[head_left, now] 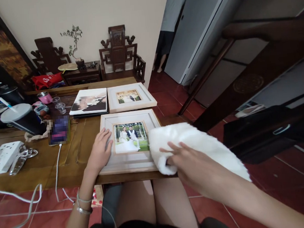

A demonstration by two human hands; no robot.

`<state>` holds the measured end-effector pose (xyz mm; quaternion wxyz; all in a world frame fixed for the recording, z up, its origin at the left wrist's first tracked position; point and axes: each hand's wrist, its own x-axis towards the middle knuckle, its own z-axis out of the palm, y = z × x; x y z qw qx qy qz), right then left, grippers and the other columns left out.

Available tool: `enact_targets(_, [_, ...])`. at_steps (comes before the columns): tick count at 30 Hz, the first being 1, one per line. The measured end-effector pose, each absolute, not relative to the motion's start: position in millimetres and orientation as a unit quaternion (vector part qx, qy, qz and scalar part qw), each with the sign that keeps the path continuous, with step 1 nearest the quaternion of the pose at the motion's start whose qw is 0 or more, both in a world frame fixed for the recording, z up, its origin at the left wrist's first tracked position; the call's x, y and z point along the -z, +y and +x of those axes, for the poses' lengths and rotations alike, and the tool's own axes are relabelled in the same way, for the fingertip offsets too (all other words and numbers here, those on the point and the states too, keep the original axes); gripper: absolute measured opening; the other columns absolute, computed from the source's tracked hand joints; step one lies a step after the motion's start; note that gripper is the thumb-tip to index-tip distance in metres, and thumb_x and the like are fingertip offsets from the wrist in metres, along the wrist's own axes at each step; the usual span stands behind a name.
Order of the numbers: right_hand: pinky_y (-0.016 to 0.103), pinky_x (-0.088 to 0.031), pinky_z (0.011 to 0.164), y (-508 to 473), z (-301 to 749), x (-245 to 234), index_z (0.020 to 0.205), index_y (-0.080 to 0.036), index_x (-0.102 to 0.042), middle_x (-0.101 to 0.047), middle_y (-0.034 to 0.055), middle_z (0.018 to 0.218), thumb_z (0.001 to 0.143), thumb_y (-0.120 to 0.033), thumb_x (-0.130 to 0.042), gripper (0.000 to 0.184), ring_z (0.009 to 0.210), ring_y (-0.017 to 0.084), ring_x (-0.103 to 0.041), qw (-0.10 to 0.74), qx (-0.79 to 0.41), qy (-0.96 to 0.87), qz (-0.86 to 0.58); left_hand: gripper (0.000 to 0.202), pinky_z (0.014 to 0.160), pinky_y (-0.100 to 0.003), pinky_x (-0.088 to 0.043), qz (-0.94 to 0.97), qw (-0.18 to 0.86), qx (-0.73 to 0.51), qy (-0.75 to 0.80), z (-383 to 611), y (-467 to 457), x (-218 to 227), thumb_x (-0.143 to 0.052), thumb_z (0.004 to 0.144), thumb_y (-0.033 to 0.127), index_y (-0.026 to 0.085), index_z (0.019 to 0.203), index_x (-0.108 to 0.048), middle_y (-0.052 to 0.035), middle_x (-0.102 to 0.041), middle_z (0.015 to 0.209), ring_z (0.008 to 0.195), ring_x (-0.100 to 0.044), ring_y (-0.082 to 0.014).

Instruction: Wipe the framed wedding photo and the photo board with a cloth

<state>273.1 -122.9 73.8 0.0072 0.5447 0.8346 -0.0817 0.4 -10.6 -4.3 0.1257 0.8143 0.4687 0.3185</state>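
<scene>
A light wooden picture frame (131,167) with a wedding photo lies flat on the wooden table, close to its front edge. My left hand (100,150) rests on the frame's left side, its fingers stretched out over the border. A fluffy white cloth (196,135) covers the frame's right side and hangs past the table's end. My right hand (184,157) grips this cloth, fingers bent into it, at the frame's lower right corner. Behind it lie a second framed photo (129,98) and a photo panel (89,102).
A phone (59,131) on a white cable, a black cup (21,118) with a straw, small clear cups (60,107) and a white power strip (4,159) occupy the table's left. Carved chairs (118,51) stand by the wall. A person (171,18) stands near the grey door.
</scene>
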Motion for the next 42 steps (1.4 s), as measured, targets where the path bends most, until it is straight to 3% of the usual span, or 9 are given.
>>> enact_targets(2, [0.051,-0.038,0.105,-109.8,272.2,-74.4,0.086,-0.019,-0.072,-0.061,0.0121,0.13,0.069,0.004,-0.043,0.041,0.131,0.034,-0.043,0.01,0.024,0.818,0.575,0.037,0.114,-0.049,-0.032,0.818,0.12,-0.319,0.463,0.0,-8.8,7.2,-0.043,0.094,0.027,0.014,0.125,-0.058,-0.0142,-0.056,0.135,0.136,-0.041,-0.0246])
enact_targets(8, [0.061,-0.025,0.108,-34.0,238.6,-65.1,0.117,-0.019,-0.066,-0.042,0.0113,0.148,0.075,-0.003,-0.049,0.048,0.14,0.037,-0.027,-0.043,-0.056,0.831,0.551,0.036,0.114,-0.048,-0.031,0.817,0.14,-0.309,0.466,-0.4,-8.7,6.8,-0.043,0.094,0.027,0.014,0.125,-0.059,-0.0138,-0.055,0.136,0.138,-0.037,-0.0245])
enact_targets(12, [0.058,-0.018,0.112,12.4,200.8,-57.3,0.117,-0.019,-0.066,-0.033,0.0083,0.153,0.081,-0.004,-0.045,0.044,0.143,0.033,-0.022,-0.039,-0.073,0.879,0.47,0.036,0.114,-0.049,-0.03,0.814,0.144,-0.309,0.469,-0.5,-9.3,4.6,-0.043,0.094,0.026,0.014,0.124,-0.059,-0.0137,-0.055,0.136,0.138,-0.037,-0.0245])
enact_targets(16, [0.053,-0.018,0.113,41.3,182.8,-36.0,0.112,-0.016,-0.068,-0.035,0.0082,0.153,0.085,-0.005,-0.043,0.039,0.143,0.029,-0.022,-0.038,-0.08,0.888,0.45,0.036,0.113,-0.05,-0.032,0.815,0.142,-0.31,0.469,-1.6,-8.1,5.2,-0.044,0.093,0.025,0.014,0.123,-0.06,-0.0139,-0.056,0.135,0.137,-0.039,-0.0251])
enact_targets(20, [0.052,-0.023,0.111,48.8,215.5,-25.3,0.108,-0.015,-0.069,-0.047,0.0105,0.145,0.08,-0.003,-0.048,0.038,0.14,0.029,-0.03,-0.037,-0.072,0.863,0.499,0.035,0.113,-0.049,-0.033,0.814,0.135,-0.323,0.462,-2.4,-7.3,6.1,-0.045,0.092,0.025,0.015,0.121,-0.061,-0.0139,-0.058,0.133,0.136,-0.041,-0.0251])
enact_targets(26, [0.053,-0.033,0.105,23.6,291.6,-42.2,0.094,-0.013,-0.073,-0.056,0.0153,0.136,0.071,0.003,-0.045,0.039,0.132,0.034,-0.042,-0.003,-0.06,0.828,0.557,0.035,0.114,-0.049,-0.034,0.809,0.137,-0.337,0.461,-1.1,-7.6,6.4,-0.042,0.092,0.022,0.013,0.12,-0.062,-0.0135,-0.06,0.132,0.135,-0.043,-0.0241])
enact_targets(36, [0.059,-0.032,0.108,-121.5,281.0,-61.9,0.088,-0.021,-0.073,-0.049,0.0059,0.143,0.06,0.003,-0.045,0.046,0.136,0.034,-0.036,-0.01,0.095,0.862,0.497,0.038,0.115,-0.047,-0.033,0.801,0.143,-0.355,0.461,-1.7,-7.9,6.2,-0.035,0.092,0.016,0.013,0.118,-0.062,-0.0131,-0.06,0.131,0.134,-0.044,-0.0223])
enact_targets(42, [0.06,-0.034,0.106,-133.6,232.8,-77.8,0.098,-0.013,-0.073,-0.048,0.0162,0.142,0.066,0.003,-0.049,0.043,0.135,0.041,-0.034,0.013,0.096,0.857,0.506,0.038,0.115,-0.048,-0.031,0.807,0.15,-0.348,0.453,-3.2,-6.1,9.8,-0.038,0.092,0.017,0.013,0.123,-0.059,-0.0133,-0.057,0.135,0.137,-0.04,-0.0234])
